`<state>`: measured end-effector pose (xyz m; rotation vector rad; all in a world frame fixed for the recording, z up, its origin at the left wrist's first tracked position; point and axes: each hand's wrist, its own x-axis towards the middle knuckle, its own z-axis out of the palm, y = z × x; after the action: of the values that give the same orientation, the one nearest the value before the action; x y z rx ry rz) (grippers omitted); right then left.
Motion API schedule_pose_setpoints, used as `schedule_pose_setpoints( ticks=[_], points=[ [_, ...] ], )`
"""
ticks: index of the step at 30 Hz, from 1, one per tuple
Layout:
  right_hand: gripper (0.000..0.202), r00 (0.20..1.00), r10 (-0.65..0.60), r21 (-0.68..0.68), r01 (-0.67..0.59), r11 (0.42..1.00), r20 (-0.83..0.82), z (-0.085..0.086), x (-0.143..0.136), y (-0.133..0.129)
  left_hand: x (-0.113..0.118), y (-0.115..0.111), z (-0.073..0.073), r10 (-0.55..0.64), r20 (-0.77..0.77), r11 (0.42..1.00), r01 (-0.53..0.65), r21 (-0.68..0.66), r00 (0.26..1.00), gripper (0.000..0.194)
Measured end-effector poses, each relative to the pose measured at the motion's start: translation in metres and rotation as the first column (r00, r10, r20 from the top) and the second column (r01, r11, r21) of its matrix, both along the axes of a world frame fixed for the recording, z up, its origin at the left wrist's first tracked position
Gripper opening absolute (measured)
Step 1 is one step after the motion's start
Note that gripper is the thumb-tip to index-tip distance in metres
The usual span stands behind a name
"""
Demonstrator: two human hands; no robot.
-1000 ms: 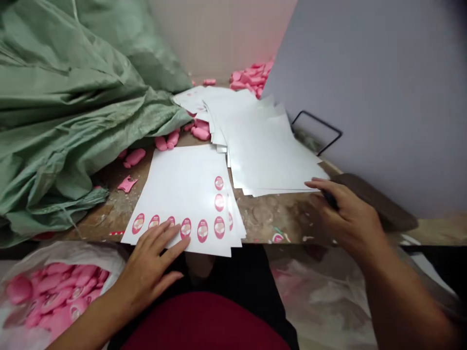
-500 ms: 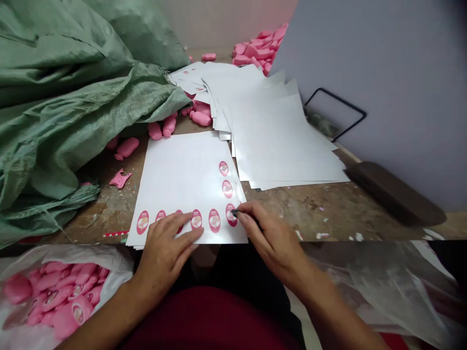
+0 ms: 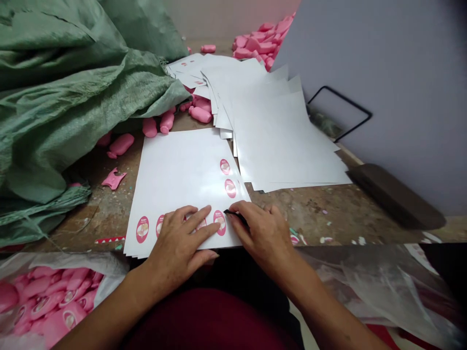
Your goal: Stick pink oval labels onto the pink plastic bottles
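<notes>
A white sticker sheet lies at the table's front edge, on top of other sheets. Oval pink labels run along its near edge, and two more sit up its right side. My left hand rests on the near part of the sheet with its fingers apart, covering some labels. My right hand is closed round a small black tool, whose tip is beside the right-hand label of the near row. What kind of tool it is cannot be made out.
Blank white sheets are fanned out behind on the right. Green sacks cover the left. Pink bottles lie beyond the sheet, with a heap at the back and a bagful below left. A dark block stands right.
The label that was at the near right corner is gone from the sheet. My right hand and the tool have moved left to the neighbouring label; my left hand has shifted right. The view has moved slightly.
</notes>
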<state>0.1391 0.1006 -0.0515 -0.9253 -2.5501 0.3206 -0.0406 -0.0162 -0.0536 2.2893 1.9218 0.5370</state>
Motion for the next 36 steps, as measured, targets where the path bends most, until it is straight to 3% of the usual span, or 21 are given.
schedule_pose_setpoints(
  ticks=[7, 13, 19, 25, 30, 32, 33, 36],
  points=[
    [0.014, 1.000, -0.012, 0.008, 0.012, 1.000, -0.018, -0.001, -0.005, -0.001, -0.001, 0.002, -0.003, -0.015, -0.023, 1.000, 0.015, -0.003, 1.000, 0.046],
    [0.014, 0.999, 0.025, -0.159, -0.033, 0.987, -0.047, 0.003, -0.003, 0.005, -0.002, 0.001, -0.001, -0.005, 0.034, 1.000, 0.006, -0.025, 0.999, 0.043],
    [0.013, 1.000, 0.009, -0.060, -0.009, 0.998, -0.002, 0.002, 0.000, 0.005, -0.007, 0.004, 0.003, 0.072, 0.208, 0.994, -0.054, -0.092, 0.975, 0.031],
    [0.010, 0.998, 0.030, -0.326, -0.044, 0.944, -0.046, 0.010, 0.003, 0.009, -0.007, 0.003, 0.002, 0.126, 0.248, 0.988, -0.099, -0.117, 0.961, 0.047],
    [0.028, 0.999, -0.033, -0.318, 0.032, 0.947, 0.001, 0.010, 0.006, -0.001, -0.006, 0.003, 0.004, 0.137, 0.269, 0.988, -0.110, -0.113, 0.953, 0.049],
    [0.033, 1.000, 0.004, -0.420, -0.002, 0.908, 0.004, 0.013, 0.006, -0.008, -0.008, 0.003, 0.003, 0.139, 0.299, 0.987, -0.108, -0.120, 0.944, 0.050],
    [0.034, 0.999, 0.021, -0.507, -0.033, 0.862, -0.030, 0.016, 0.006, -0.010, -0.009, 0.003, 0.001, 0.145, 0.316, 0.986, -0.109, -0.129, 0.938, 0.051],
    [0.031, 0.968, -0.058, -0.747, -0.148, 0.649, -0.243, 0.027, 0.012, -0.011, -0.009, 0.003, -0.002, 0.185, 0.356, 0.977, -0.131, -0.169, 0.916, 0.053]
  ],
)
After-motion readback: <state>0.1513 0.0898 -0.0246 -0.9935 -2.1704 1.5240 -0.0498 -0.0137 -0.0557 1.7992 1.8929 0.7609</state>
